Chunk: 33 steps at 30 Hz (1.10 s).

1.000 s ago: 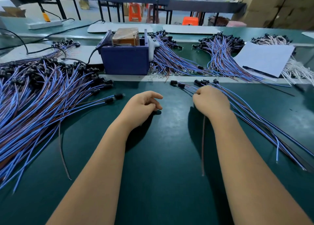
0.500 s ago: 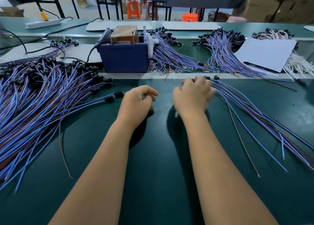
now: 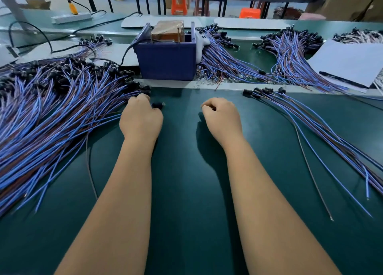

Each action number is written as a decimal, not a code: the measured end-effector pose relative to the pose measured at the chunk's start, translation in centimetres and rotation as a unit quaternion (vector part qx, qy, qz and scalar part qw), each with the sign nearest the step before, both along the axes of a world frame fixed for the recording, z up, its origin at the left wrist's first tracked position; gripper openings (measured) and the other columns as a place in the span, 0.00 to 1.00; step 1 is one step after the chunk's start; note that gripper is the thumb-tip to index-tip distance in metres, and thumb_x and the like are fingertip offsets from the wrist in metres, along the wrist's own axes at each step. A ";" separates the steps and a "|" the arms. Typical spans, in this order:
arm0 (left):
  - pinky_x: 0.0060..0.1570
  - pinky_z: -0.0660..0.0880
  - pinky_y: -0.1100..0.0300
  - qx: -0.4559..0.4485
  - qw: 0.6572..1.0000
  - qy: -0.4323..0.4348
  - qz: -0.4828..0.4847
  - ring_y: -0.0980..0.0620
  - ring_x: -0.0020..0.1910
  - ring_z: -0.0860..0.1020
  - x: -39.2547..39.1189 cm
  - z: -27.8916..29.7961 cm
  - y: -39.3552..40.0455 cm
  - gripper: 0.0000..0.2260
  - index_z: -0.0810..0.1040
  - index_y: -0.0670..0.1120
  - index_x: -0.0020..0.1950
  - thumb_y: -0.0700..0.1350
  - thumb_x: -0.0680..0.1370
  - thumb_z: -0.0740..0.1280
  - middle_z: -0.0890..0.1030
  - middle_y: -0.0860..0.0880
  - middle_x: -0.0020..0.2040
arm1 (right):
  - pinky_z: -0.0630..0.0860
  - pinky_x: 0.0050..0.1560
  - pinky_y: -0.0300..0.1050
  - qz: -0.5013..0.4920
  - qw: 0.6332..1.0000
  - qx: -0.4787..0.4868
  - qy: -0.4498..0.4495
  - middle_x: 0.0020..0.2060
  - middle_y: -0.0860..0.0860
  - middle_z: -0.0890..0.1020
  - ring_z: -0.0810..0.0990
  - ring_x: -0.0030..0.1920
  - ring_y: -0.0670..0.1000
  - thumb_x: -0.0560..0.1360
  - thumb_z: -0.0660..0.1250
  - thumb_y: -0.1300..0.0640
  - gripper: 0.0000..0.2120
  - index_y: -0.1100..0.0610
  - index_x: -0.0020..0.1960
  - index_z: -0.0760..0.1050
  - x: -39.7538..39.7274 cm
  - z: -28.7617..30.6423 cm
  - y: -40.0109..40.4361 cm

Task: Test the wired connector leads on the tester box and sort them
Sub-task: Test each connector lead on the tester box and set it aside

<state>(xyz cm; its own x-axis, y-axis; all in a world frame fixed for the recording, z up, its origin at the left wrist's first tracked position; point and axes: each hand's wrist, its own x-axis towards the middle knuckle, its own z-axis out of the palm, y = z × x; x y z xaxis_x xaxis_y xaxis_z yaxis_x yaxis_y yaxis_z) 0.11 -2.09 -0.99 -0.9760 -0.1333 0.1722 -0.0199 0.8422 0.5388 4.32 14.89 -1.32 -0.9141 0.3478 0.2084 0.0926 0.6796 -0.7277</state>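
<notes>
The blue tester box (image 3: 165, 61) stands at the back middle with a brown block (image 3: 167, 29) on top. A big pile of blue and brown connector leads (image 3: 51, 113) covers the left of the green table. My left hand (image 3: 141, 119) is at that pile's near edge, its fingers curled around one lead whose black connector (image 3: 157, 105) pokes out beside the thumb. My right hand (image 3: 221, 117) hovers near the table's middle with curled fingers and nothing in them. A thin sorted bundle of leads (image 3: 310, 129) fans out to the right of that hand.
Behind the pale strip (image 3: 228, 86) lie more lead bundles (image 3: 223, 65), (image 3: 290, 52). White paper (image 3: 348, 61) with a black pen (image 3: 342, 79) sits at the back right. A black cable (image 3: 124, 54) runs from the box to the left. A power strip (image 3: 70, 17) lies far back.
My right hand has left the right-hand bundle and come back to the middle with nothing in it. My left hand has moved left to the big pile and closed on a lead.
</notes>
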 end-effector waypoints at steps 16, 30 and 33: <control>0.32 0.73 0.65 0.482 0.860 0.138 -0.090 0.58 0.28 0.74 1.1 1.5 2.0 0.07 0.83 0.44 0.53 0.40 0.77 0.68 0.83 0.52 0.40 | 0.73 0.37 0.37 0.027 0.951 -0.301 0.061 0.37 0.49 0.79 0.76 0.36 0.47 0.79 0.59 0.61 0.07 0.55 0.51 0.77 0.6 1.2 -2.5; 0.28 0.56 0.63 0.466 0.732 -0.257 -0.425 0.51 0.32 0.68 3.8 2.1 4.7 0.20 0.83 0.46 0.31 0.53 0.76 0.59 0.79 0.47 0.33 | 0.78 0.33 0.45 0.136 0.779 -0.609 -0.052 0.40 0.71 0.77 0.83 0.45 0.63 0.82 0.58 0.51 0.14 0.61 0.54 0.76 1.1 2.4 -0.8; 0.23 0.55 0.66 0.416 0.740 -0.304 -0.432 0.52 0.30 0.70 3.8 2.1 4.6 0.20 0.84 0.46 0.32 0.52 0.77 0.59 0.78 0.48 0.34 | 0.79 0.32 0.40 0.085 0.759 -0.646 -0.007 0.42 0.58 0.81 0.83 0.40 0.53 0.80 0.62 0.58 0.08 0.62 0.52 0.76 1.0 2.0 -0.7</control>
<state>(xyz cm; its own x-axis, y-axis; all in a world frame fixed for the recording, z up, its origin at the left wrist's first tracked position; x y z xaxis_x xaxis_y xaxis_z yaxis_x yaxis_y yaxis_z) 3.87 2.55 1.07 -0.6221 0.7730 -0.1244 -0.1188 0.0639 0.9909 5.28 14.17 0.63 -0.9674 0.1308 -0.2168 0.0977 -0.5971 -0.7962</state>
